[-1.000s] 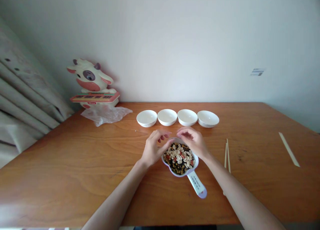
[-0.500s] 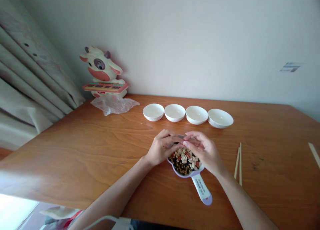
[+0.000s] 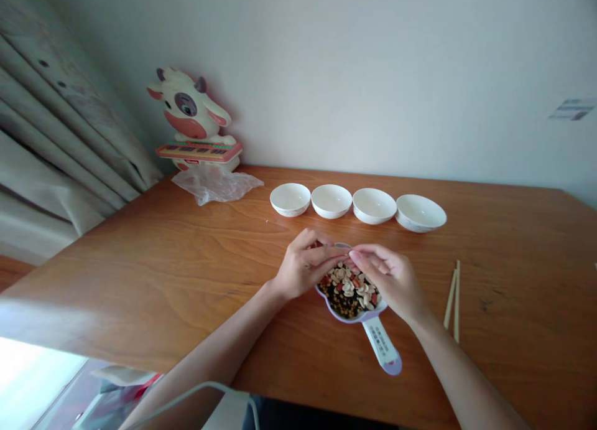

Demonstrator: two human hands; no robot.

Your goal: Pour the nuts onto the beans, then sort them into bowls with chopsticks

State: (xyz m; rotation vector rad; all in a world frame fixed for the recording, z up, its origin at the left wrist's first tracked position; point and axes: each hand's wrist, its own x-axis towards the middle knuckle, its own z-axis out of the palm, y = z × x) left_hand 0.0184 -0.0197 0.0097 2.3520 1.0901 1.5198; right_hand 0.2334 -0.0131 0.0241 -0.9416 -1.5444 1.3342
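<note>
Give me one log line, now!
left hand: over handled dish | right hand: over dish, beside left | four white bowls: row beyond dish

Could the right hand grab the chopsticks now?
Probably yes: the chopsticks lie near the right hand, their far ends uncovered, though the forearm seems to hide their near ends.

Handled pan [image 3: 380, 340] dir. under fingers [image 3: 329, 253], blocks straight drop. Row of 4 bowls [image 3: 342, 203] bars low path fwd, strip of tabletop [image 3: 354, 233] btwn. R of fingers: chopsticks [image 3: 457, 299] in way. L: wide rm.
</note>
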